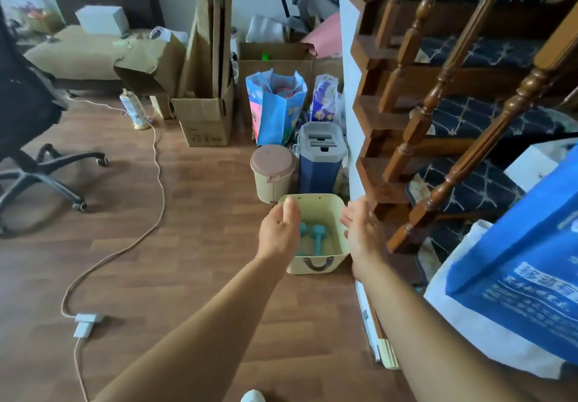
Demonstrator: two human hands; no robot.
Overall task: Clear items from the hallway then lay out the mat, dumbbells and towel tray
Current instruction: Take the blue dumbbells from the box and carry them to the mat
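A pale yellow storage bin point(316, 203) with a dark handle stands on the wooden floor beside the stair wall. Two teal dumbbells point(318, 236) lie inside it, partly hidden by my left hand. My left hand point(279, 228) hovers above the bin's left rim, palm turned inward, fingers loosely apart, holding nothing. My right hand point(362, 225) hovers over the bin's right rim, palm facing left, also holding nothing. No mat or towel tray is in sight.
Behind the bin stand a beige pedal bin point(273, 170) and a blue mop bucket point(320, 159). Cardboard boxes point(205, 120) and bags line the wall. A cable point(156, 189) with an adapter snakes across the floor. An office chair point(28, 138) is left, a wooden staircase point(438, 120) right.
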